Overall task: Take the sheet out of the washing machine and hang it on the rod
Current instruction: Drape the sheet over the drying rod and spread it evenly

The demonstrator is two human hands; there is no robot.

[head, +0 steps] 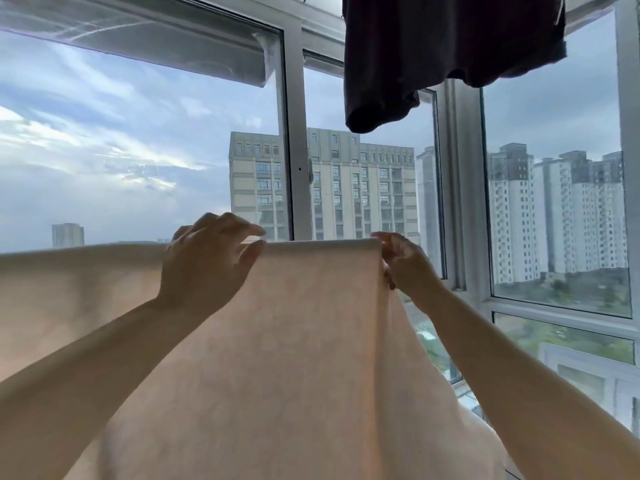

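Sheet (311, 341) draped over hidden rod: soft, limp, judged damp-heavy. Left hand (204, 268) fingers spread on fold; right hand (405, 268) pinches end edge, best hold.

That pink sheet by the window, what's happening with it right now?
A person is hanging the pink sheet. It is draped over at its top edge in front of the window; whatever it hangs on is hidden under the fold. The left hand rests on the top fold with its fingers spread, while the right hand pinches the sheet's right edge. A dark garment hangs overhead. The washing machine is not in view.
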